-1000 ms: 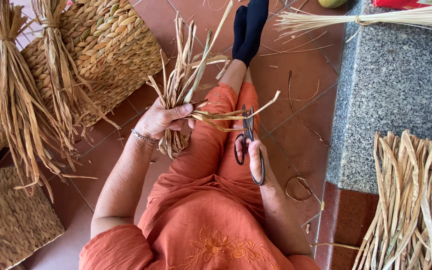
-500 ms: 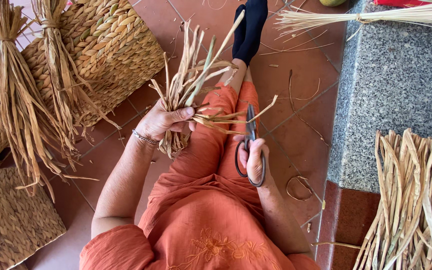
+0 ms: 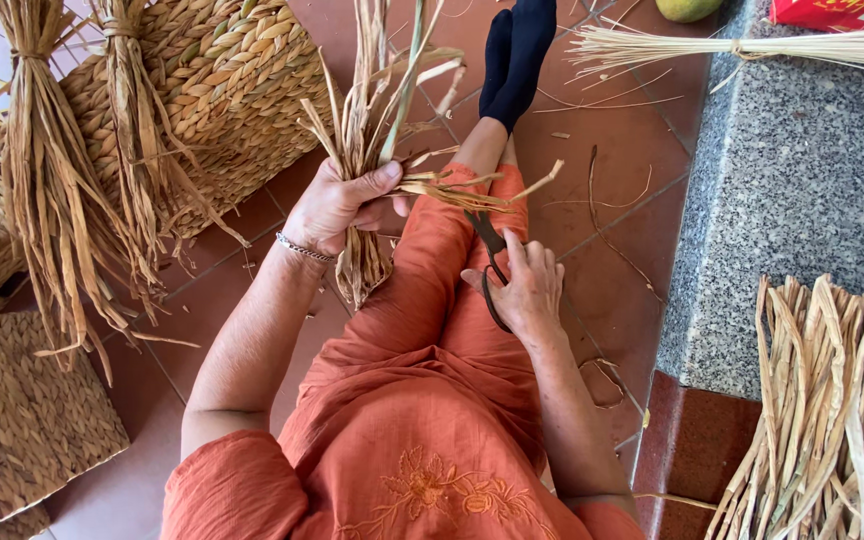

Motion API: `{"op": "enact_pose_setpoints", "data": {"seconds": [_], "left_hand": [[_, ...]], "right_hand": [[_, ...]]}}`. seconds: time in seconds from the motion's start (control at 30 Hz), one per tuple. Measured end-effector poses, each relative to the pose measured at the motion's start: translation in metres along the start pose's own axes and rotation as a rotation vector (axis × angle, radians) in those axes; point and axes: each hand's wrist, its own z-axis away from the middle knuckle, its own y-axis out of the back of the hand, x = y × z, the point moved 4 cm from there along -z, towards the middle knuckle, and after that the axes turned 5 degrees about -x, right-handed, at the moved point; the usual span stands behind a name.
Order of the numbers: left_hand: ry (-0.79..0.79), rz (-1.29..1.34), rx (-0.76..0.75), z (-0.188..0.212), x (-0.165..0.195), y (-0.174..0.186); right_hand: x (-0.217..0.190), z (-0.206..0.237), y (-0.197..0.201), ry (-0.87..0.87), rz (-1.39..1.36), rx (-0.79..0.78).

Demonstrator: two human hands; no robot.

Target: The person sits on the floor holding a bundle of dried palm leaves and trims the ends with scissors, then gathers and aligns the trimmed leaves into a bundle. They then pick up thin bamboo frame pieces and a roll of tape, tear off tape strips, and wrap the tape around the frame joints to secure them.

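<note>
Left hand (image 3: 340, 205) is wrapped around a bundle of dried straw (image 3: 367, 140), fingers curled closed about its middle, thumb pressed across the front. The bundle stands roughly upright; loose ends fan out above the fist, and a shorter tuft hangs below it, just left of the orange-clad knee (image 3: 442, 260). A few strands bend sideways out of the fist and stretch rightward over the knee.

Right hand (image 3: 524, 290) rests on the same leg, just below and right of the bundle. Its fingers are closed through the loops of dark scissors (image 3: 490, 262), index finger laid along the top. The blades point up toward the sideways strands and their tips reach the strands' underside; whether the blades are parted cannot be told.

Left of the bundle: two tied sheaves of straw (image 3: 47, 190) lean on a woven basket (image 3: 232, 90). Right of it, well apart: a grey stone ledge (image 3: 802, 190), with more loose straw (image 3: 832, 400) piled at its lower end.
</note>
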Motion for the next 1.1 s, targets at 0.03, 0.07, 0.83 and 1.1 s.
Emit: {"op": "enact_pose_setpoints", "data": {"seconds": [0.03,0.07,0.83,1.1], "left_hand": [[0.002,0.009,-0.004,0.0,0.001,-0.002],[0.003,0.017,-0.009,-0.001,0.001,-0.003],[0.038,0.083,-0.051,-0.014,0.0,-0.011],[-0.151,-0.162,0.135,0.005,0.037,0.008]], "right_hand": [[-0.002,-0.004,0.0,0.002,0.018,-0.016],[-0.004,-0.008,0.0,0.003,0.037,-0.031],[-0.002,-0.048,-0.051,0.034,-0.107,-0.168],[0.076,-0.013,-0.059,-0.345,-0.119,-0.13]]}}
